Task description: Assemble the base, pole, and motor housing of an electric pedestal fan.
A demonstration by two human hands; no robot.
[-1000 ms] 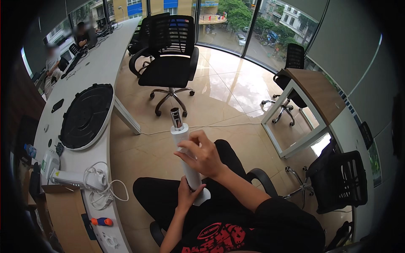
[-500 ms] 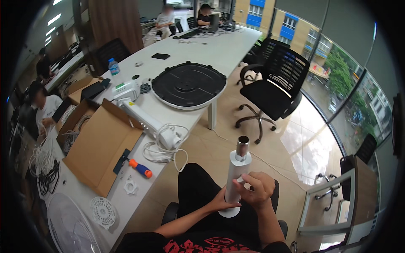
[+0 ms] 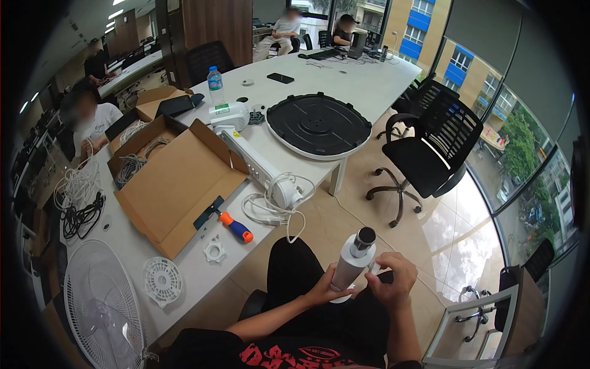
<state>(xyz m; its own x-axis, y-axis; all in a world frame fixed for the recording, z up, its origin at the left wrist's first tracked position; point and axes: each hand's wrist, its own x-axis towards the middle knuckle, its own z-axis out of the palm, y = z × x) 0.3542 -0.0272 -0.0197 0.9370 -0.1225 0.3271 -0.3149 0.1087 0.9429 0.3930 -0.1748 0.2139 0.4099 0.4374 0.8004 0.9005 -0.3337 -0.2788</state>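
A white fan-stand tube [image 3: 349, 265] with a shiny metal collar at its upper end stands tilted over my lap. My left hand [image 3: 327, 289] is wrapped round its lower part. At the tube's right side, my right hand [image 3: 396, 280] pinches a small white knob-like piece [image 3: 374, 268] between thumb and fingertips. Whether this piece touches the tube I cannot tell. The tube's round white foot is mostly hidden behind my left hand and the tube.
On the white table [image 3: 203, 289] lie an orange-and-blue screwdriver [image 3: 236, 228], a white ring nut [image 3: 214, 251], a fan grille [image 3: 98, 301], a fan motor housing [image 3: 230, 115] with neck and cord, an open cardboard box [image 3: 181, 184] and a round black-bottomed base [image 3: 318, 125]. A black office chair [image 3: 424, 147] stands beyond.
The view has swung left, so the table sits farther right in it. The tube leans differently, and my right hand with the white piece has shifted from its front to its right side.
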